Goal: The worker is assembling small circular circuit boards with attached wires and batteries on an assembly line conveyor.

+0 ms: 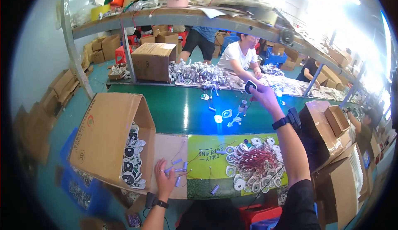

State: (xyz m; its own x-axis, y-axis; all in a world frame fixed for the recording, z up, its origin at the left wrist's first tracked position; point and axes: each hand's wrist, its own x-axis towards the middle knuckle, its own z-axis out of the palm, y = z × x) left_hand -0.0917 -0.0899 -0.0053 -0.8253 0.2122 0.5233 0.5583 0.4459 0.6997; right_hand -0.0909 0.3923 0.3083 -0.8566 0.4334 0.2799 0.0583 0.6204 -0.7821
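Observation:
Reaching out over the green conveyor belt [166, 110], my right hand [261, 94] pinches a small white-rimmed part with a black face [250, 86]. My left hand [165, 182] rests low on a cardboard sheet [170, 147], fingers apart, among several purple cylindrical batteries [179, 170] with thin wires. Its fingertips touch or lie beside one of them; which, I cannot tell. To the right, a heap of round white parts with red wires [255, 161] covers a yellow-green mat [203, 141]. Ahead on the belt are a glowing blue-white light [218, 119] and several loose pale parts.
An open cardboard box [105, 134] at the left holds stacked black-and-white parts [129, 165]. More cartons [323, 126] stand at the right. Across the belt, a person in white [240, 56] reaches over piled parts [201, 73]. A loaded shelf [166, 16] spans overhead.

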